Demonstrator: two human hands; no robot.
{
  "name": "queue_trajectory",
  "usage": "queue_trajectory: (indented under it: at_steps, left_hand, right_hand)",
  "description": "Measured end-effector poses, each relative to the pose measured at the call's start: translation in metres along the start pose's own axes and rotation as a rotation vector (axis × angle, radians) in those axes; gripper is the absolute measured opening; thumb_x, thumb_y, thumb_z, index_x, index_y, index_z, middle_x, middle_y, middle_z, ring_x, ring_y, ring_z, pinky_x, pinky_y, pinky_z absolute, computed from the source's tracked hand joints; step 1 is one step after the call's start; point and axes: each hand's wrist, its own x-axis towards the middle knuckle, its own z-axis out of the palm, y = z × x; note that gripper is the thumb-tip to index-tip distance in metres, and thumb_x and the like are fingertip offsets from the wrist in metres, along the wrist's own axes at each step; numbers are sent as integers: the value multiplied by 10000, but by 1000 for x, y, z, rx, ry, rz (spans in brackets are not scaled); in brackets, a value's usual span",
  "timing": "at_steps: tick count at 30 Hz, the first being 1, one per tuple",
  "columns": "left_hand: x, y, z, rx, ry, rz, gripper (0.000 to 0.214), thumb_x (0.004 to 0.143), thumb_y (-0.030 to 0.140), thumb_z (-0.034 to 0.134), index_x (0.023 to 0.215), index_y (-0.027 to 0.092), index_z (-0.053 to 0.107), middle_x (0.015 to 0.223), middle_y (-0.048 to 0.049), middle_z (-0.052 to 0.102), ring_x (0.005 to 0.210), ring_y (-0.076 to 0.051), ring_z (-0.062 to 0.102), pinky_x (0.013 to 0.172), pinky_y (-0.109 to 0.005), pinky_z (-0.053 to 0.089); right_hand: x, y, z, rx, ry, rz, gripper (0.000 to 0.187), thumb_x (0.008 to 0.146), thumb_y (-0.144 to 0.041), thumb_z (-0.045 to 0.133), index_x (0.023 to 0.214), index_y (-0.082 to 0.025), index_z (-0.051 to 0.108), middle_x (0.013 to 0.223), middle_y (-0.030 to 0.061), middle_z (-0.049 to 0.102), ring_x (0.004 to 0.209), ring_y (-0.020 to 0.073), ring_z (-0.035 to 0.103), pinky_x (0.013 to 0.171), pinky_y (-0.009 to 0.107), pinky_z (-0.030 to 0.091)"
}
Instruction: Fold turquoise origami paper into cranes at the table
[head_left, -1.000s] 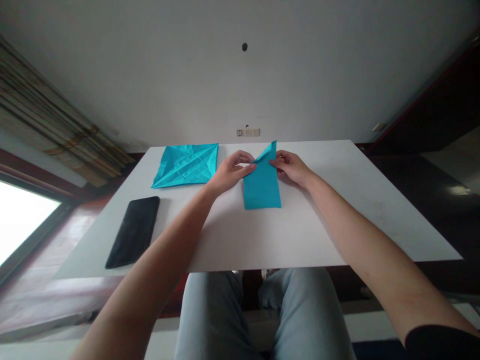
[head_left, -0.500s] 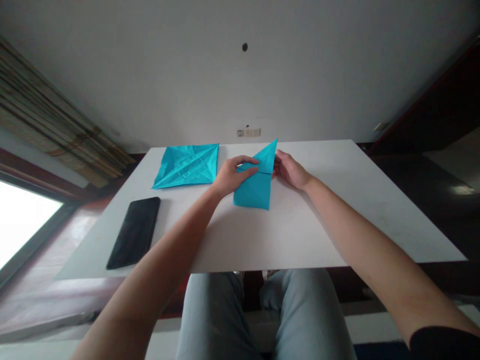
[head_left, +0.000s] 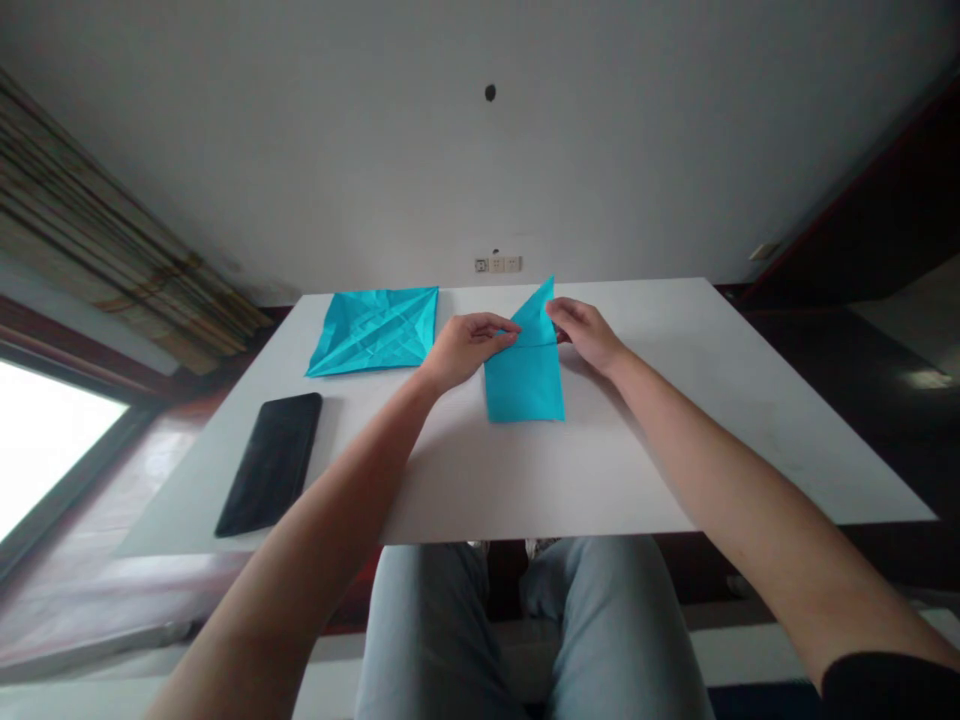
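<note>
- So, our left hand [head_left: 471, 350] sits at the left side of a folded sheet of turquoise origami paper [head_left: 525, 390], its fingertips [head_left: 511, 332] resting on the paper along a crease.
- Our right hand [head_left: 586, 335] comes in from the other side, with its fingertips [head_left: 561, 320] at the paper's right edge, level with that same crease.
- Both hands are curled rather than spread flat, but we cannot tell whether either grip is pinching the paper or only pressing on it.
- The paper lies between our hands on the white table [head_left: 637, 470], towards its far edge: a long blue rectangle narrowing above the crease to a pointed tip.
- To the left, a creased turquoise square [head_left: 373, 332] lies flat, marked with criss-cross folds, near our left hand.
- Closer to us on the left, a flat black device [head_left: 270, 465] lies at a slant.
- Beyond the table, a socket strip [head_left: 498, 264] is set in the pale wall [head_left: 300, 130].
- Below the near edge, we see our knees in light jeans [head_left: 442, 640].
</note>
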Motion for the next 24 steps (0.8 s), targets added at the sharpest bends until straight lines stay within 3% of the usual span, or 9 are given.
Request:
queue_trajectory:
  at_steps: [3,7,12,16,21,24]
  left_hand:
    - [-3,2,4,-17,-62,-24,487,852,522,964,1172,207,774,798,1,769,692,-139,676,634,-258,464]
    - [-4,0,6,-16,9,-57,574,852,497,980,1241,235,649,791,31,764,623,-109,627,594,-237,415]
    - [-3,-1,5,-13,28,-27,560,849,539,990,1197,226,683,805,11,769,651,-122,644,596,-248,424]
    - [0,-1,5,-28,66,-30,517,852,524,980,1168,219,708,762,17,748,652,-133,651,607,-260,448]
    - [2,-1,2,-11,160,-47,494,824,577,988,1059,213,750,769,-5,754,719,-167,691,639,-282,498]
    - [1,0,2,15,179,-54,517,807,642,989,978,206,771,782,-25,764,708,-167,671,630,-292,490]
  right_hand:
    - [-7,-8,5,75,-92,114,611,683,-790,1059,889,-263,827,898,30,830,838,222,751,814,373,645]
    - [-12,-10,9,208,-145,228,634,671,-782,1066,940,-250,853,994,84,891,948,297,828,936,473,702]
    - [-11,-1,9,97,-146,231,594,633,-636,1150,1010,-253,898,1122,92,925,1008,300,851,994,485,708]
    - [-6,4,7,135,-145,221,631,644,-764,1097,932,-244,886,1017,82,915,913,269,838,892,430,706]
    - [2,5,-2,94,54,132,701,732,-929,947,831,-245,827,890,67,855,711,194,747,640,331,621]
    - [-1,3,0,136,-28,146,682,746,-905,958,890,-248,847,954,79,877,802,221,793,700,348,655]
